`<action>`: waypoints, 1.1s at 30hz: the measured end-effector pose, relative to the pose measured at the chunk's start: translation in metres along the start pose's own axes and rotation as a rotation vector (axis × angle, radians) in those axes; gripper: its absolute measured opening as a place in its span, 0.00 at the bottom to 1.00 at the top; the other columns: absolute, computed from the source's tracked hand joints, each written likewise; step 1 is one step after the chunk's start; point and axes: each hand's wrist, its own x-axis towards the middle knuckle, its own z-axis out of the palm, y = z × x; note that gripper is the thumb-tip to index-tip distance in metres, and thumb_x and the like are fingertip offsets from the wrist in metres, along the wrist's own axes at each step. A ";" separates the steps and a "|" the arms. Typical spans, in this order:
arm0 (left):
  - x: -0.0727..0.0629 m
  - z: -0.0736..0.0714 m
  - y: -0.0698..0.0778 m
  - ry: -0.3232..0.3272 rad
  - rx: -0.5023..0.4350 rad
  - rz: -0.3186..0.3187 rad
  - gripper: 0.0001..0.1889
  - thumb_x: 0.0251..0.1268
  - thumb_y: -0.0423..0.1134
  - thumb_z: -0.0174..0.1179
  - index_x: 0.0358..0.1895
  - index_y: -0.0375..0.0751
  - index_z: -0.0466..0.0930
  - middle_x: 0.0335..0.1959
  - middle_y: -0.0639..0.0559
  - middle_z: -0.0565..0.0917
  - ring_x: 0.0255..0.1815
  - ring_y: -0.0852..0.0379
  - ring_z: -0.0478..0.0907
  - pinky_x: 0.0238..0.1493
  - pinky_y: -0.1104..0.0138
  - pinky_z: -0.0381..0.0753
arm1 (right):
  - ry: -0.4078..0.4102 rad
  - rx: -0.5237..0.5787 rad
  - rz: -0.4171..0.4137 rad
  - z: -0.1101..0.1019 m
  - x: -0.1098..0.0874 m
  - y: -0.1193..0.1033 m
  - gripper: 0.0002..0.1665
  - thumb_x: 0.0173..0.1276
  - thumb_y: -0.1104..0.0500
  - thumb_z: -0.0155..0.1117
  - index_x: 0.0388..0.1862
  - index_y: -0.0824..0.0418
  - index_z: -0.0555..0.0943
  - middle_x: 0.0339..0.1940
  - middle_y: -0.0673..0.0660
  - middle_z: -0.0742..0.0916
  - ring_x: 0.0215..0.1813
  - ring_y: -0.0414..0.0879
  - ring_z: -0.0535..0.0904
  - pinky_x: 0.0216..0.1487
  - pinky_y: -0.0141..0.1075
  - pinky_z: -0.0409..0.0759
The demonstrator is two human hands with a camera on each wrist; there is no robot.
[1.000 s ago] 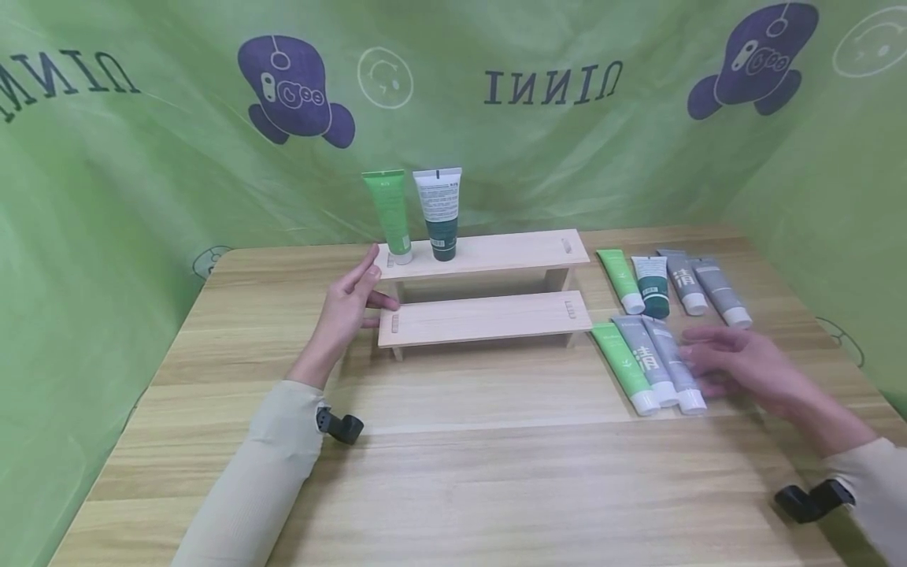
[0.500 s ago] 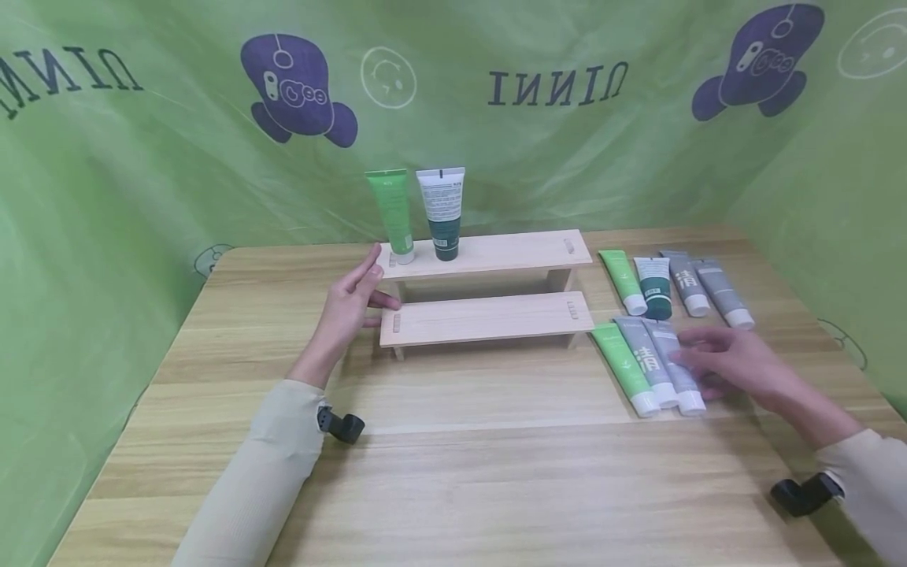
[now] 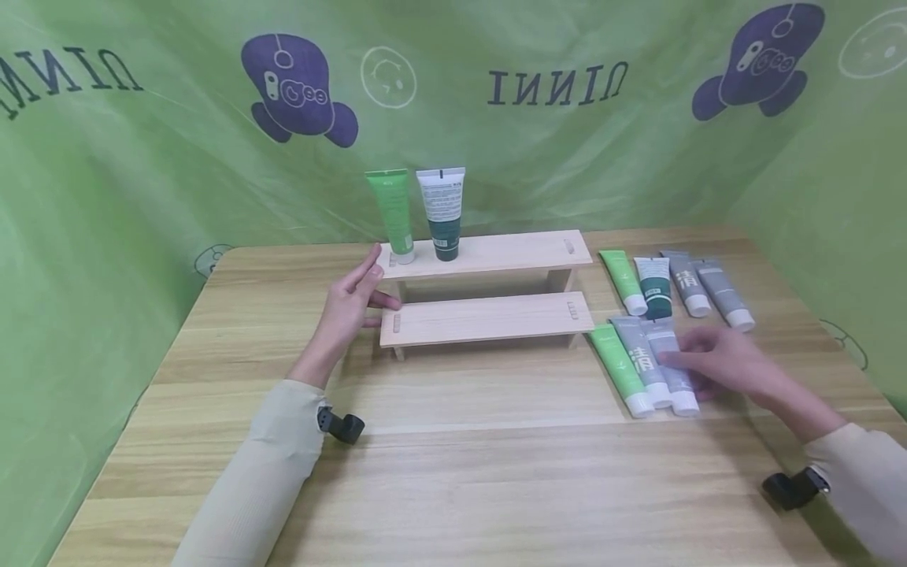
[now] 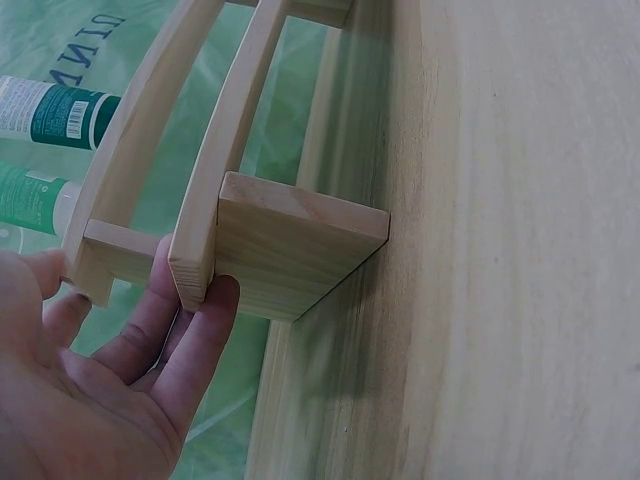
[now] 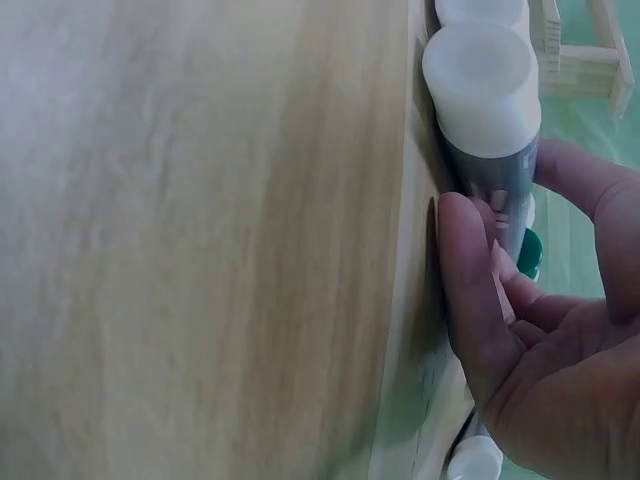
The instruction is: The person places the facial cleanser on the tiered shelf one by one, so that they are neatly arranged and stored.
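At the left end of a two-step wooden rack my left hand (image 3: 345,303) touches both boards. In the left wrist view, its extended fingers (image 4: 205,340) lie above and below the end of the lower board (image 4: 215,170). My right hand (image 3: 730,362) pinches a grey tube with a white cap (image 3: 669,358), thumb on top and fingers at its right side. That tube lies flat beside another grey tube (image 3: 641,358) and a green tube (image 3: 620,366). A green tube (image 3: 392,213) and a white-and-dark-green tube (image 3: 442,213) stand on caps on the upper board (image 3: 524,252).
Behind the front row lie a green tube (image 3: 623,282), a white-and-dark-green tube (image 3: 655,287) and two grey tubes (image 3: 686,283). The lower board's right end (image 3: 574,311) nearly meets the front green tube. A green curtain (image 3: 538,157) hangs behind the wooden table (image 3: 453,488).
My right hand has moved left onto the outer grey tube, its thumb now over it. The three front tubes have shifted slightly left. My left hand stays at the rack.
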 end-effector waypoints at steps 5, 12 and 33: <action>0.000 0.001 0.000 -0.001 -0.001 -0.002 0.25 0.79 0.57 0.47 0.75 0.77 0.58 0.37 0.36 0.88 0.42 0.50 0.86 0.51 0.47 0.83 | 0.030 -0.037 -0.016 0.001 0.001 0.002 0.31 0.67 0.45 0.71 0.49 0.73 0.76 0.30 0.56 0.84 0.28 0.47 0.80 0.28 0.38 0.83; 0.000 0.001 -0.001 -0.001 0.003 0.005 0.26 0.79 0.57 0.47 0.76 0.75 0.58 0.36 0.38 0.88 0.42 0.48 0.87 0.50 0.47 0.84 | 0.031 -0.069 -0.028 -0.007 -0.001 0.006 0.38 0.68 0.43 0.70 0.57 0.76 0.74 0.45 0.66 0.86 0.39 0.49 0.81 0.36 0.37 0.82; -0.001 0.000 0.000 -0.002 0.009 0.003 0.26 0.79 0.57 0.47 0.76 0.75 0.57 0.36 0.38 0.88 0.41 0.51 0.87 0.50 0.48 0.84 | -0.133 0.417 -0.053 -0.018 -0.012 0.014 0.18 0.76 0.65 0.59 0.58 0.71 0.68 0.41 0.54 0.87 0.40 0.49 0.86 0.41 0.47 0.87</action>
